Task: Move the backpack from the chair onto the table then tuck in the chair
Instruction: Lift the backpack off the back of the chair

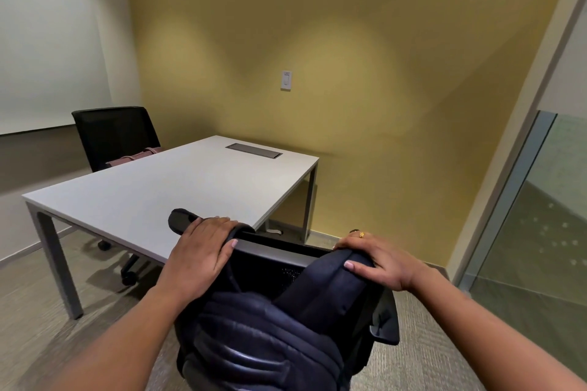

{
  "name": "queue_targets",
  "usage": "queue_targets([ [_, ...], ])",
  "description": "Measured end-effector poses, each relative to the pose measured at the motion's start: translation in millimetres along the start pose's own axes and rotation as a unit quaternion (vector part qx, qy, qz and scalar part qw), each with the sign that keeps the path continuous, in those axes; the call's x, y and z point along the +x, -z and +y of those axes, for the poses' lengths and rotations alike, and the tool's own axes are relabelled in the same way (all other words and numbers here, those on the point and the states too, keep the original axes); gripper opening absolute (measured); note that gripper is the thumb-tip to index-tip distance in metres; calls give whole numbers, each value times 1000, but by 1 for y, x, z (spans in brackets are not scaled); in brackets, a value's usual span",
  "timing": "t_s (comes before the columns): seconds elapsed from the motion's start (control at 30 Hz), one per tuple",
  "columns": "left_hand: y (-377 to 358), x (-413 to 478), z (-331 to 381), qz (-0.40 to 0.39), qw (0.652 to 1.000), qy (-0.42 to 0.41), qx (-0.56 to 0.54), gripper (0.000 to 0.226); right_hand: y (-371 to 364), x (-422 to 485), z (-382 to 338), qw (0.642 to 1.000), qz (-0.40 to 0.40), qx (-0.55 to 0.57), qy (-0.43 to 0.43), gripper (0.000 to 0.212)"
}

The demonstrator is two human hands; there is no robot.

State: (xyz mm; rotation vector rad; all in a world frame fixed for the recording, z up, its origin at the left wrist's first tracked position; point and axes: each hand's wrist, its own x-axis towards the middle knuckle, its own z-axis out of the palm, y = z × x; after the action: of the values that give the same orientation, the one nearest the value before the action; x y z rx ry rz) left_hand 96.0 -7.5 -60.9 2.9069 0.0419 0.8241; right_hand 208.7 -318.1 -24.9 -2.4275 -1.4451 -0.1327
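I had both hands on the dark navy backpack, which sat on the seat of the black chair in front of me, leaning up against its backrest. My left hand was curled over one padded shoulder strap where it draped across the top rail of the backrest, fingers wrapped over it and thumb tucked on the near side. My right hand was closed over the top of the backpack at the other end of the rail, thumb pressed on the fabric; a gold ring showed on one finger. The backpack was still on the chair, not on the table. The white table stood just beyond the backrest, its near edge close to my left hand, with a grey cable hatch set into its far end. A second black chair stood at the far side, with something pink on its seat. A wall switch sat on the yellow wall behind
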Motion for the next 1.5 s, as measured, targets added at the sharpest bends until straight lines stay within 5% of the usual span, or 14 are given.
queue_targets([
  [0.13, -1, 0, 0, 3, 1000, 5, -4, 83, -9, -9, -1, 990, 115, -74, -42, 56],
  [0.4, 1, 0, 4, 11, 1000, 7, -8, 78, -27, -21, -14, 929, 285, -202, -120, 37],
  [0.5, 1, -1, 3, 11, 1000, 6, -8, 77, -31, -21, -10, 939, 279, -169, -107, 38],
  [0.63, -2, 0, 3, 11, 1000, 4, -3, 76, -22, -15, 6, 978, 191, 7, -79, 46],
  [0.8, -3, 1, 2, 9, 1000, 2, 3, 75, -16, -11, 28, 980, 116, 118, -109, 39],
  [0.9, -3, 1, 2, 6, 1000, 6, 8, 76, -19, -12, 34, 973, 140, 138, -124, 43],
  [1.03, -3, 2, 3, 3, 1000, 7, 9, 73, -24, -11, 32, 963, 204, 114, -133, 61],
  [1.27, -1, 1, 7, -1, 1000, 16, 13, 61, -29, -18, 24, 928, 311, -9, -204, 43],
  [1.5, 3, 2, 6, -12, 1000, 4, 21, 64, -18, -22, 10, 922, 311, -93, -210, 48],
])
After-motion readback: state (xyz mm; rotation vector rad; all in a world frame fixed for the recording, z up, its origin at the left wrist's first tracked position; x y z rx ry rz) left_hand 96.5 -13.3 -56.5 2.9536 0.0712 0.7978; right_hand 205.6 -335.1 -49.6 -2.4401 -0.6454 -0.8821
